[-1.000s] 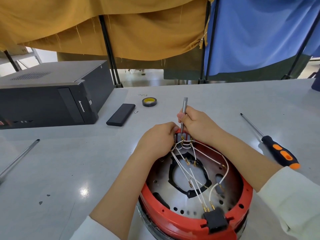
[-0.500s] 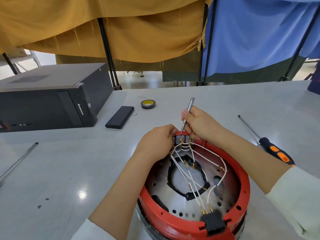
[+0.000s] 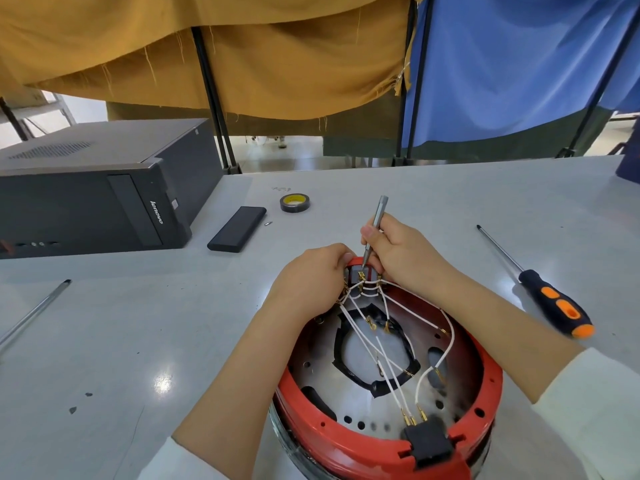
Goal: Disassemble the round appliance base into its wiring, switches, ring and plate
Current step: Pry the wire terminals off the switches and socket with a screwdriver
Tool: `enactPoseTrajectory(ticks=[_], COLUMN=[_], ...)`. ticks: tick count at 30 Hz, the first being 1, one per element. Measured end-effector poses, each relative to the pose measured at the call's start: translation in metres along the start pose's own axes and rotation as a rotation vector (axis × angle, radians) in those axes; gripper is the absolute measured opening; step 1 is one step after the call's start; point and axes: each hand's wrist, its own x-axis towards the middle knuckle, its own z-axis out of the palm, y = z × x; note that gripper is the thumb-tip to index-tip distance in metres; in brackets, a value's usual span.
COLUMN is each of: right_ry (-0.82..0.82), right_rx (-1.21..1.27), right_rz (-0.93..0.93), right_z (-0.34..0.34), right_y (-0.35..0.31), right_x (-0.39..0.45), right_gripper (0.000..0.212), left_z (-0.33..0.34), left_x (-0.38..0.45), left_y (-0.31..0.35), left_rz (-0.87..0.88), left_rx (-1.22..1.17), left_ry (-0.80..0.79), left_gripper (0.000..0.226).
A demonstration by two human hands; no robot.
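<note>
The round appliance base lies open side up near the table's front, with a red ring point(image 3: 349, 448) around a perforated metal plate point(image 3: 356, 400). White wires point(image 3: 391, 375) run from a black connector block point(image 3: 431, 441) at the near rim to a switch block point(image 3: 363, 273) at the far rim. My left hand point(image 3: 311, 278) grips the far rim and the wires beside that switch block. My right hand point(image 3: 401, 251) holds a thin silver precision screwdriver point(image 3: 375, 223), tilted, with its tip down at the switch terminals.
A black computer case point(image 3: 93, 188) stands at the left. A black slim box point(image 3: 237, 229), a small screw point(image 3: 268, 223) and a tape roll point(image 3: 294, 203) lie behind the base. An orange-black screwdriver point(image 3: 550, 301) lies at the right, a metal rod point(image 3: 34, 313) at the left.
The silver screwdriver has gone from nearly upright to tilted with its top to the right. Both hands stay at the switch block. The camera has shifted slightly.
</note>
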Motion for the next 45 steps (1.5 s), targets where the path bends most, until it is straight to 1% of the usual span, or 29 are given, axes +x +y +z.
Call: enactPoseTrajectory(ticks=[4, 10, 12, 16, 18, 21, 24, 29, 34, 36, 38, 40, 42, 45], right_ry=[-0.008, -0.133, -0.14, -0.017, 0.008, 0.011, 0.015, 0.001, -0.087, -0.143, -0.164, -0.135, -0.069, -0.018], right_rx=[-0.039, -0.19, -0.151, 0.071, 0.098, 0.007, -0.025, -0.057, -0.175, -0.237, -0.268, -0.172, -0.064, 0.005], right_rz=[0.079, 0.177, 0.187, 0.125, 0.091, 0.039, 0.028, 0.071, 0.144, 0.164, 0.162, 0.155, 0.137, 0.118], right_z=[0.001, 0.003, 0.002, -0.001, 0.0, 0.001, 0.001, 0.003, 0.001, 0.002, 0.003, 0.003, 0.003, 0.003], right_y=[-0.002, -0.013, -0.011, 0.001, 0.003, 0.002, 0.003, 0.0, -0.007, -0.012, -0.013, -0.01, -0.004, -0.001], right_x=[0.011, 0.028, 0.027, 0.013, 0.009, 0.008, 0.008, 0.014, 0.025, 0.027, 0.028, 0.024, 0.019, 0.016], right_gripper=[0.027, 0.029, 0.029, 0.026, 0.025, 0.025, 0.025, 0.026, 0.027, 0.029, 0.03, 0.03, 0.03, 0.03], left_z=[-0.001, -0.001, -0.001, -0.002, -0.002, -0.002, -0.002, -0.001, -0.001, 0.0, 0.0, 0.0, 0.0, 0.0], left_x=[-0.001, -0.001, -0.001, -0.001, -0.002, -0.003, -0.003, -0.001, -0.001, -0.001, 0.0, 0.0, 0.0, -0.001], left_y=[0.002, 0.002, 0.002, 0.002, 0.002, 0.003, 0.003, 0.002, 0.002, 0.002, 0.002, 0.001, 0.001, 0.002], left_rz=[0.003, 0.001, 0.002, -0.001, -0.004, -0.003, 0.001, 0.002, -0.003, 0.005, 0.006, -0.002, -0.007, -0.011], left_rx=[0.008, 0.024, 0.014, -0.003, -0.007, 0.005, 0.016, 0.022, 0.023, 0.035, 0.041, 0.025, 0.015, 0.012], left_ry=[0.003, -0.002, -0.003, 0.002, -0.001, -0.002, -0.001, -0.003, 0.001, 0.0, -0.001, -0.001, 0.003, 0.004], left_gripper=[0.03, 0.024, 0.024, 0.027, 0.028, 0.028, 0.029, 0.028, 0.024, 0.026, 0.028, 0.027, 0.026, 0.025])
